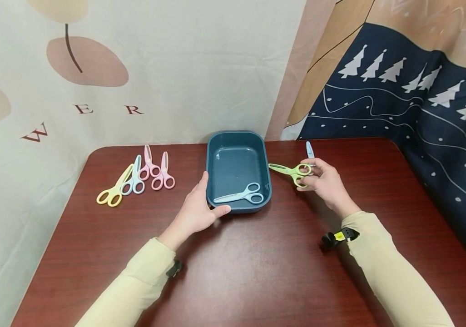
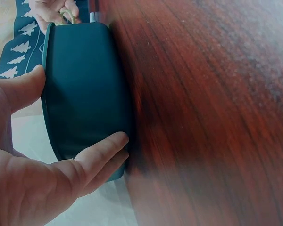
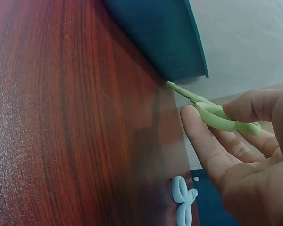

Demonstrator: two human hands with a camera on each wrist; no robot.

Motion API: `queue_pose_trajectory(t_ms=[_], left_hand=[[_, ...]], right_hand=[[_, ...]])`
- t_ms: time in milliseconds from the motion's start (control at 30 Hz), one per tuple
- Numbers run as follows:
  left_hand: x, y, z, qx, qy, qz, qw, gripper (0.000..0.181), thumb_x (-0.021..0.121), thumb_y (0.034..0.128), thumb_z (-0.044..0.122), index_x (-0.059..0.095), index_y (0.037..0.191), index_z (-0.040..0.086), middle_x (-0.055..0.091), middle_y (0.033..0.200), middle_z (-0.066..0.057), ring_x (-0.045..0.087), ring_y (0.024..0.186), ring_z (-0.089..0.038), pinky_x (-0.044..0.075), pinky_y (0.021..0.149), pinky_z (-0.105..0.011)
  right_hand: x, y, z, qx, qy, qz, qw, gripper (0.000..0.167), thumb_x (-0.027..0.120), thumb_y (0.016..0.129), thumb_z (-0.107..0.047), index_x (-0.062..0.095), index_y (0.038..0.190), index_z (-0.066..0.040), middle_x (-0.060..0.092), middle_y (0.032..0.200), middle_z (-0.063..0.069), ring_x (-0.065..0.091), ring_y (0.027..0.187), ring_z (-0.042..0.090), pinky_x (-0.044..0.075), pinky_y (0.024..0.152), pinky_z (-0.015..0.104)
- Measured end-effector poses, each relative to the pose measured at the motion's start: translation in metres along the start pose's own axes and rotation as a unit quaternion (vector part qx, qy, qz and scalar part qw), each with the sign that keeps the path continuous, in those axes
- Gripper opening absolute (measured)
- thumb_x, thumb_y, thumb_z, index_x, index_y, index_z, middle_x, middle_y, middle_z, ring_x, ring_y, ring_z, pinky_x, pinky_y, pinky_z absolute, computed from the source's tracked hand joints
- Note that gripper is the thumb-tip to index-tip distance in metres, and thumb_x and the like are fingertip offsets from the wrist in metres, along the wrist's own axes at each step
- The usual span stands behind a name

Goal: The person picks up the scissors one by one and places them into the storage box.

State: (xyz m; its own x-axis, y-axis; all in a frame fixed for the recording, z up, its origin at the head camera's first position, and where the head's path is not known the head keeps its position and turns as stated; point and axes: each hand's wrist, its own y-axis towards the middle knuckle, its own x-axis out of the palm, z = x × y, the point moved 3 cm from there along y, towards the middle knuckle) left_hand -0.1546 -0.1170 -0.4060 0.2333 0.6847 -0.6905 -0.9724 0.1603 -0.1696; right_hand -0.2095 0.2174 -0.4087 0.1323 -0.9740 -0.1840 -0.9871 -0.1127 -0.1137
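A dark teal plastic bin [image 1: 237, 141] stands on the table with light blue scissors [image 1: 243, 195] lying inside its near end. My left hand [image 1: 197, 206] rests against the bin's near left corner, its fingers straight along the outer wall and the thumb at the near rim. To the right of the bin, my right hand [image 1: 324, 184] pinches green scissors [image 3: 221, 120] by the handles, blades pointing left toward the bin. Those scissors are raised off the tabletop. Blue scissors [image 1: 309, 149] lie behind my right hand, partly hidden; their handles [image 3: 180, 200] show in the right wrist view.
On the table's left side lie yellow scissors [image 1: 114, 190], blue scissors [image 1: 135, 179] and two pink pairs, one farther back [image 1: 149, 165] and one beside it [image 1: 164, 175]. Fabric hangings [image 1: 200, 68] line the back and right of the reddish-brown table [image 1: 257, 263].
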Motion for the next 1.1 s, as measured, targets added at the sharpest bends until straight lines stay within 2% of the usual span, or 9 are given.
queue_pose_trajectory(t_ms=[200, 467, 700, 833, 1100], left_hand=[[0.0, 0.0, 0.0, -0.001, 0.001, -0.001, 1.0, 0.113, 0.082, 0.0885, 0.032, 0.006, 0.164, -0.001, 0.02, 0.169, -0.024, 0.028, 0.153, -0.04, 0.027, 0.123, -0.052], [-0.001, 0.0, 0.002, -0.002, 0.004, -0.005, 1.0, 0.113, 0.081, 0.0888, 0.033, 0.005, 0.164, -0.001, 0.019, 0.169, -0.024, 0.027, 0.154, -0.04, 0.027, 0.123, -0.053], [-0.001, 0.001, 0.002, 0.003, 0.004, -0.003, 1.0, 0.113, 0.081, 0.0888, 0.033, 0.005, 0.164, -0.002, 0.02, 0.169, -0.024, 0.028, 0.153, -0.041, 0.028, 0.123, -0.053], [0.0, 0.001, 0.001, 0.0, 0.005, -0.005, 1.0, 0.113, 0.081, 0.0889, 0.034, 0.004, 0.164, -0.001, 0.021, 0.168, -0.025, 0.028, 0.153, -0.041, 0.028, 0.123, -0.053], [0.001, 0.001, -0.001, 0.0, 0.004, -0.004, 1.0, 0.114, 0.081, 0.0887, 0.034, 0.004, 0.164, -0.001, 0.02, 0.169, -0.024, 0.028, 0.153, -0.04, 0.027, 0.123, -0.052]], right_hand=[[0.0, -0.001, -0.003, -0.009, 0.005, -0.003, 0.9999, 0.045, 0.055, 0.093, 0.014, 0.047, 0.137, 0.007, 0.062, 0.113, 0.018, 0.072, 0.081, 0.01, 0.063, 0.074, 0.035], [-0.002, -0.002, -0.01, -0.023, 0.024, -0.005, 0.9994, 0.039, 0.058, 0.093, 0.013, 0.053, 0.129, -0.001, 0.063, 0.109, 0.011, 0.074, 0.082, 0.012, 0.063, 0.076, 0.04], [0.0, -0.003, -0.014, -0.042, 0.057, -0.006, 0.9975, 0.039, 0.058, 0.093, 0.014, 0.057, 0.125, -0.008, 0.066, 0.105, 0.006, 0.075, 0.082, 0.014, 0.063, 0.074, 0.035], [0.001, -0.004, -0.016, -0.046, 0.053, -0.008, 0.9975, 0.04, 0.06, 0.094, 0.013, 0.059, 0.123, -0.014, 0.066, 0.105, 0.007, 0.075, 0.084, 0.014, 0.063, 0.075, 0.035], [0.0, -0.005, -0.018, -0.054, 0.067, -0.005, 0.9963, 0.041, 0.059, 0.094, 0.014, 0.061, 0.122, -0.016, 0.068, 0.105, 0.004, 0.074, 0.083, 0.013, 0.063, 0.074, 0.034]])
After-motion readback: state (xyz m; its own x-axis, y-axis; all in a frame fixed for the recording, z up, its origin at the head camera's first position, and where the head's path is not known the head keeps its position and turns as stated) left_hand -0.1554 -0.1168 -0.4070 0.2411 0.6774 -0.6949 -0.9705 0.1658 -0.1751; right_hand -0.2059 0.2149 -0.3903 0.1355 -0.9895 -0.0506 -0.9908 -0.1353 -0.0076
